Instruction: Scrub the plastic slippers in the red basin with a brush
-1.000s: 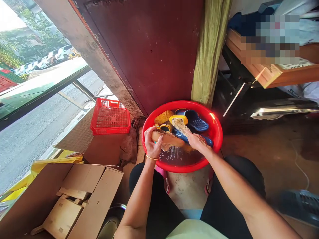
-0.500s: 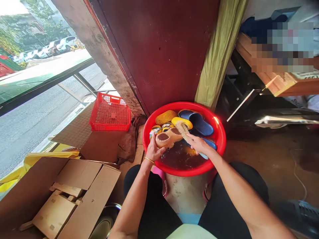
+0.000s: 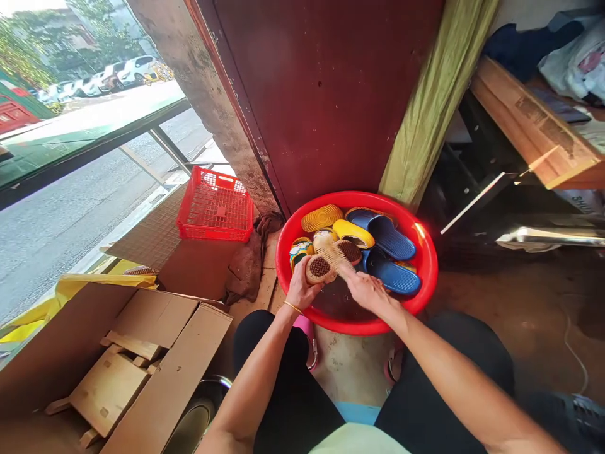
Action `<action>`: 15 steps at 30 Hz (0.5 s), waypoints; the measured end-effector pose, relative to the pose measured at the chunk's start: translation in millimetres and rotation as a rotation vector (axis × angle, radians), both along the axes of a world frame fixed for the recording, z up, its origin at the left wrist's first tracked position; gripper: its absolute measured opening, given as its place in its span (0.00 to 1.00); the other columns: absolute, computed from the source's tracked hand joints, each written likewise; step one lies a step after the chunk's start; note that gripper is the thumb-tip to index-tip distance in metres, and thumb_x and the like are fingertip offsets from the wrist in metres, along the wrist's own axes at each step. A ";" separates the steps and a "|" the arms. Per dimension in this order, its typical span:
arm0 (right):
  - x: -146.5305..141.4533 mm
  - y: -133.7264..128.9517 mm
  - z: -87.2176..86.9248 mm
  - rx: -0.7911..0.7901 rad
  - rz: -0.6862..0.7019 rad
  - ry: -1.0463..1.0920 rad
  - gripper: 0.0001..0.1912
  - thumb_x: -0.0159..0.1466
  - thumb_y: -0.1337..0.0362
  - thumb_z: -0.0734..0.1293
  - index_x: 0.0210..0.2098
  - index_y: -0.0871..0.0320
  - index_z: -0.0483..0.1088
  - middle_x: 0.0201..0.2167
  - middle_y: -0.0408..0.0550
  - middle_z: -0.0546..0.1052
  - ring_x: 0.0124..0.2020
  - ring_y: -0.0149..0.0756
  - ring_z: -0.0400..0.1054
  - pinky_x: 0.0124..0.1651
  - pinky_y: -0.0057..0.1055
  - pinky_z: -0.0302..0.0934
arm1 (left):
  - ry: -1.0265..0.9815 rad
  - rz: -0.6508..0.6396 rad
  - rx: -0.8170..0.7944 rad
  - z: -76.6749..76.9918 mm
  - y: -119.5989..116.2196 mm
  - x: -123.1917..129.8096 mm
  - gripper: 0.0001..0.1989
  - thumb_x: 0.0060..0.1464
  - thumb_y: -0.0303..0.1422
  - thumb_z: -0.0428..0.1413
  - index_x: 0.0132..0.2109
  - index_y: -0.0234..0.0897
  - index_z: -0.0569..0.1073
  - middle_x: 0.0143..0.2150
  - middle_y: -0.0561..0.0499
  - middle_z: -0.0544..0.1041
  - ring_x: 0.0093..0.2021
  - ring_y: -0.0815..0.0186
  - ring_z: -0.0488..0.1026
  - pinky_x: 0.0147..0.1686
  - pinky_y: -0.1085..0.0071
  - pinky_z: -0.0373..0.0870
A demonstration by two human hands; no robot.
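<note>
My left hand (image 3: 302,285) is closed on the heel end of a beige slipper (image 3: 319,268), its sole with brown patterned pads turned up. In my right hand (image 3: 371,291) is a scrub brush (image 3: 336,257), its head lying across the middle of the sole and blurred by motion. Both hands are over a red basin (image 3: 430,271) with dark water in it. Around them in the basin are blue slippers (image 3: 392,272), a yellow slipper (image 3: 353,233), a yellow sole (image 3: 322,217) turned up, and a patterned yellow slipper (image 3: 299,249) at the left.
A red plastic crate (image 3: 215,208) sits left of the basin on cardboard, beside a brown rag (image 3: 248,265). An open cardboard box (image 3: 174,372) with wooden pieces (image 3: 108,391) is at lower left. A maroon door (image 3: 326,94) stands behind the basin; a wooden table (image 3: 534,120) is at right.
The brush has moved from the slipper's far end toward the middle of its sole, my right hand coming nearer the left. The view has shifted slightly, and the blue slippers show more.
</note>
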State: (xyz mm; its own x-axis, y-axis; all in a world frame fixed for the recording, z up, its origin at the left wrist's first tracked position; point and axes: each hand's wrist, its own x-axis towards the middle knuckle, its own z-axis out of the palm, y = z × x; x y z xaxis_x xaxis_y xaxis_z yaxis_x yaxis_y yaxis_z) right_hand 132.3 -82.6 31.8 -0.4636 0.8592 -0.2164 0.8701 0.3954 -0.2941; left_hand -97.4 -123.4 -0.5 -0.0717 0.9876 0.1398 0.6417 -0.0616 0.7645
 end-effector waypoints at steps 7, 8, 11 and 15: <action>-8.2 -7.7 -9.0 0.038 0.013 0.062 0.30 0.74 0.61 0.51 0.74 0.47 0.46 0.50 0.54 0.80 0.46 0.42 0.77 0.47 0.34 0.68 | -0.173 -0.041 0.022 -0.8 -4.4 -2.0 0.39 0.47 0.41 0.64 0.63 0.37 0.57 0.60 0.40 0.69 0.58 0.55 0.69 0.59 0.57 0.66; -12.7 -14.5 -11.2 0.062 0.059 0.079 0.30 0.74 0.61 0.51 0.74 0.45 0.46 0.50 0.54 0.80 0.46 0.42 0.77 0.47 0.34 0.68 | -0.225 -0.040 0.008 -2.9 -4.6 -2.5 0.38 0.48 0.43 0.64 0.61 0.37 0.59 0.57 0.42 0.71 0.55 0.57 0.71 0.56 0.59 0.69; -10.9 -13.8 -17.0 0.078 0.038 0.031 0.31 0.73 0.60 0.52 0.75 0.45 0.43 0.50 0.54 0.80 0.46 0.44 0.77 0.46 0.36 0.68 | -0.342 0.034 -0.054 -10.4 -4.0 -2.7 0.30 0.52 0.48 0.61 0.55 0.38 0.63 0.48 0.46 0.75 0.46 0.61 0.74 0.47 0.64 0.72; 12.1 15.8 -21.4 0.026 -0.135 -0.072 0.33 0.72 0.63 0.53 0.75 0.50 0.42 0.48 0.58 0.81 0.45 0.45 0.78 0.45 0.36 0.68 | -0.275 0.188 -0.141 -16.4 1.5 -1.4 0.29 0.51 0.50 0.62 0.52 0.37 0.67 0.44 0.47 0.76 0.42 0.62 0.75 0.42 0.65 0.72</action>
State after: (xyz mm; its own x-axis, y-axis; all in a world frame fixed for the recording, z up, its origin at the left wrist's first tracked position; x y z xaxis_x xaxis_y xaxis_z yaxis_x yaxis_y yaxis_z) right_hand 144.4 -66.7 10.3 -0.3279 0.9182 -0.2222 0.9343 0.2805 -0.2199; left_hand -98.9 -122.0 -16.9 -0.2694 0.9619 -0.0464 0.4009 0.1558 0.9028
